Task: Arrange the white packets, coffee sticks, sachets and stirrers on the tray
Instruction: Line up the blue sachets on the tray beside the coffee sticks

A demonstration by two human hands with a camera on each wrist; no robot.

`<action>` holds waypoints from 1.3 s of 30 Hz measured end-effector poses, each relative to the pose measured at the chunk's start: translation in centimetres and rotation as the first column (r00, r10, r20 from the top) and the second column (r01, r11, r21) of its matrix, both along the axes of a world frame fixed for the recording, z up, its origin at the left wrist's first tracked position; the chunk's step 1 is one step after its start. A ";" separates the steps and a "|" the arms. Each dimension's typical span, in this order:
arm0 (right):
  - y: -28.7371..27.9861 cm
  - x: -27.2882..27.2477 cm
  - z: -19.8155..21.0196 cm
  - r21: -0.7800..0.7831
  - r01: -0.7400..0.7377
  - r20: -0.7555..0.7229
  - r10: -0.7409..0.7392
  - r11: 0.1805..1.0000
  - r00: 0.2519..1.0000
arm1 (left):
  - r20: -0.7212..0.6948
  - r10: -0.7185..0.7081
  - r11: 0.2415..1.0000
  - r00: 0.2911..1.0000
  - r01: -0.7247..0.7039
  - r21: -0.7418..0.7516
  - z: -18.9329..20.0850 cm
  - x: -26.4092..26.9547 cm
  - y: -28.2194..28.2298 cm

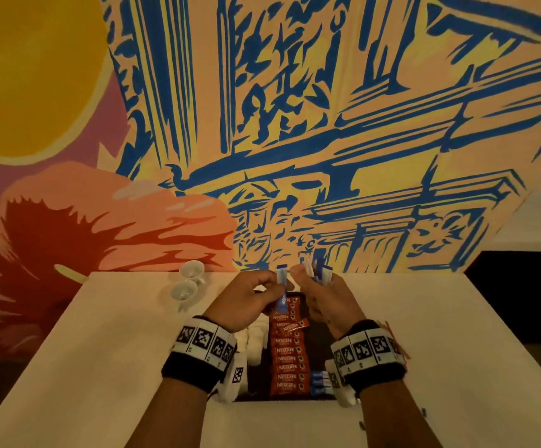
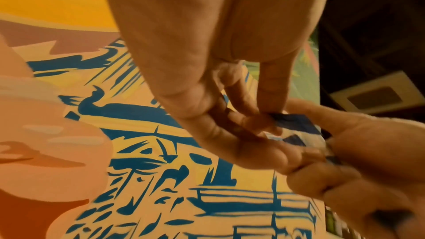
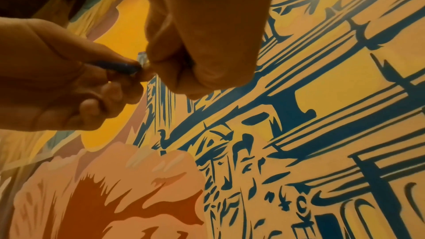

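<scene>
Both hands are raised over the far end of the tray, at the centre of the head view. Left hand [image 1: 246, 295] pinches a single blue sachet [image 1: 281, 291] between thumb and fingers, while the right hand [image 1: 324, 297] is curled round a small bunch of blue sachets [image 1: 320, 273] that stick up above its knuckles. Below them, the dark tray [image 1: 257, 379] already holds a neat column of red coffee sticks [image 1: 288, 360] down its middle, white packets [image 1: 253, 345] to their left and a few blue sachets [image 1: 319, 381] at lower right. I judge the job well along: the held sachets remain to be laid down, and no stirrers are plainly visible. Two white cups [image 1: 187, 284] stand on the worktop [image 1: 117, 334], left of the hands.
</scene>
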State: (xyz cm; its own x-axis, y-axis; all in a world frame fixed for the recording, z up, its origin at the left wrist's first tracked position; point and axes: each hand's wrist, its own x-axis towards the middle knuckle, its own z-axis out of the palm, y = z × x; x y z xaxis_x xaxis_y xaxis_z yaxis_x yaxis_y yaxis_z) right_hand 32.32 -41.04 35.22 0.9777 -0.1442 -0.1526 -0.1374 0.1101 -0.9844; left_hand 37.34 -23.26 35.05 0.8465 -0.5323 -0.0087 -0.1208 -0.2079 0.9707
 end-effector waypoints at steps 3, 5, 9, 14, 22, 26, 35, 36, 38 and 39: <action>-0.6 -1.2 0.0 -0.036 0.008 0.011 -0.008 0.999 1.000 | -0.005 -0.117 0.985 0.993 0.117 0.125 -1.2 -0.4 -1.0; -1.6 -1.5 -0.9 -0.085 0.059 -0.014 -0.061 0.995 0.998 | -0.055 -0.152 0.976 0.987 0.159 0.150 -2.1 -0.4 -1.7; -4.5 -1.5 -3.2 -0.109 0.175 -0.126 -0.188 0.979 0.974 | -0.090 -0.101 0.990 0.991 0.109 0.085 -3.1 -0.5 -2.7; -7.7 -2.0 -5.3 -0.078 0.194 -0.262 -0.208 0.978 0.943 | -0.039 -0.024 0.994 0.999 0.028 0.110 -4.0 0.0 -4.0; -11.2 -1.2 -8.0 -0.119 0.217 -0.372 -0.247 0.969 0.895 | 0.077 -0.019 0.901 0.997 -0.016 0.433 -5.5 0.2 -9.0; -13.6 -0.7 -9.5 -0.155 0.177 -0.464 -0.229 0.972 0.855 | 0.131 -0.045 0.830 0.990 -0.036 0.557 -7.3 1.1 -10.7; -18.4 -1.2 -14.1 0.024 0.171 -0.569 -0.127 0.985 0.812 | 0.048 -0.075 0.615 0.996 0.009 0.789 -17.6 1.4 -13.2; -18.8 -1.3 -14.4 0.017 0.168 -0.573 -0.128 0.986 0.810 | 0.041 -0.100 0.588 0.994 0.026 0.808 -18.6 1.0 -13.8; -19.5 -1.2 -14.7 -0.019 0.159 -0.575 -0.141 0.987 0.806 | 0.035 -0.161 0.540 0.986 0.059 0.839 -20.2 0.6 -14.7; -19.8 -1.1 -14.7 -0.030 0.157 -0.575 -0.146 0.987 0.805 | 0.034 -0.188 0.520 0.982 0.071 0.851 -21.0 0.5 -15.1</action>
State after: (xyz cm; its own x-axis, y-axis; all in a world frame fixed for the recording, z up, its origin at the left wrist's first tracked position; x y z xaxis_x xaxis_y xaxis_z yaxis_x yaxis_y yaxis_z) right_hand 31.24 -60.86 20.51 0.6770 -0.2747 -0.6828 -0.6565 0.1941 -0.7289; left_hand 37.82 -38.39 14.05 0.7948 -0.4290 -0.4292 -0.3059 -0.8941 0.3272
